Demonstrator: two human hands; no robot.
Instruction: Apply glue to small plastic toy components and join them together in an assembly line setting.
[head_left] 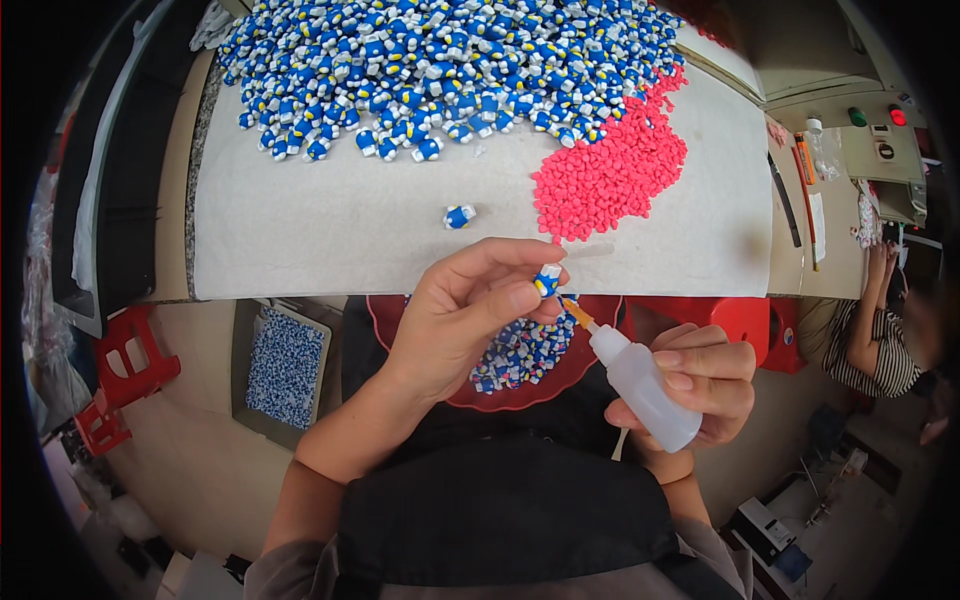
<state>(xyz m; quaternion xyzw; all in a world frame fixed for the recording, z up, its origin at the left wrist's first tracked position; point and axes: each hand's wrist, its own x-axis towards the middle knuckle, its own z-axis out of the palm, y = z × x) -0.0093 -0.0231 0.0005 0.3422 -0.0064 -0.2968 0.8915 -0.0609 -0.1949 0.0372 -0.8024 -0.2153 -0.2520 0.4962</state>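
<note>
One broad table spread with white sheeting reaches from 9 o'clock through 12 to 3 o'clock. Just past 3 o'clock, near the rim of the view, a co-worker in a black-and-white striped top is partly visible. At 12 o'clock lies a dense pile of glossy blue, white and yellow figurines. Between 8 and 9 o'clock, below the tabletop, is a greyish rectangular bin of tiny blue-and-white pieces. Toward 6 o'clock, partly hidden by the table's near edge, a red scalloped bowl holds blue-and-white pieces flecked with pink. Between 1 and 2 o'clock, a heap of small bright pink pieces meets the pile. The person's left hand, near the middle, is narrowed to a pinch; the right hand, toward 4 o'clock, curls around a translucent white squeeze bottle. One loose blue-and-white figurine lies alone near the middle, toward 12 o'clock. Another blue, white and yellow figurine sits between the left thumb and fingers, above the bowl. Smallest, the bottle's slim orange nozzle points toward 10 o'clock, just beside that figurine; whether they touch cannot be told.
</note>
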